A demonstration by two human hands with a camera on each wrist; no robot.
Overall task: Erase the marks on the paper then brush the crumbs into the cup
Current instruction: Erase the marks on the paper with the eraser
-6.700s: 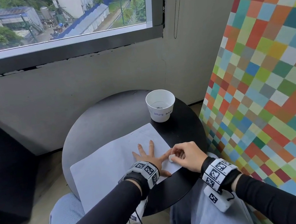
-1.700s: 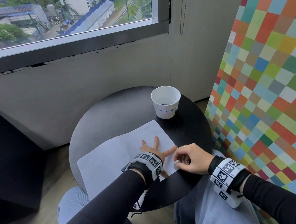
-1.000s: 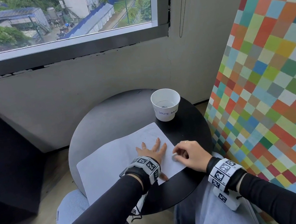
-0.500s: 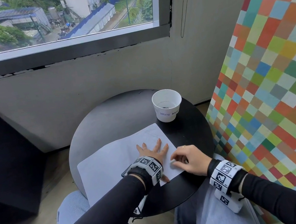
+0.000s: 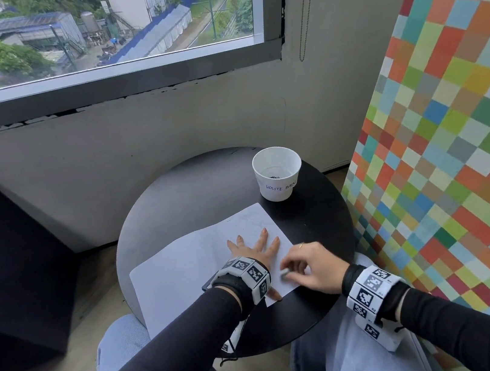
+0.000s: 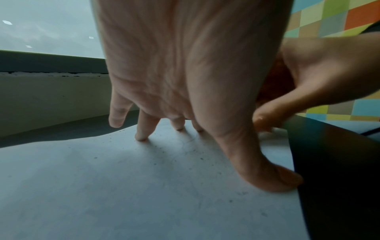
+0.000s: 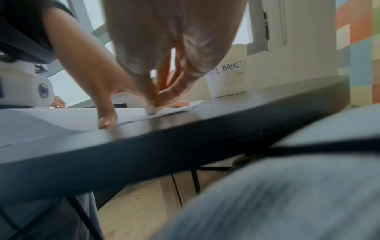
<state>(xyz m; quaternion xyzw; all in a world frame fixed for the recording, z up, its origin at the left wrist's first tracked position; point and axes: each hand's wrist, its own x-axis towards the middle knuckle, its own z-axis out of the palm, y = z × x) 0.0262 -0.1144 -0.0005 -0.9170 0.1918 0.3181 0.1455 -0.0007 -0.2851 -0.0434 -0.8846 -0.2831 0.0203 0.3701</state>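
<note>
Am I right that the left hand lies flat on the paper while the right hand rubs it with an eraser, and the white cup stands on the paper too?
Not quite: the head view shows the cup standing on the bare table, beyond the paper. The left hand and right hand with its eraser are as you say.

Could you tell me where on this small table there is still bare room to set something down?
The round table is bare behind the paper, left of the cup, and along its right rim below the cup. The near right corner is crowded: left hand and right hand with the eraser.
</note>
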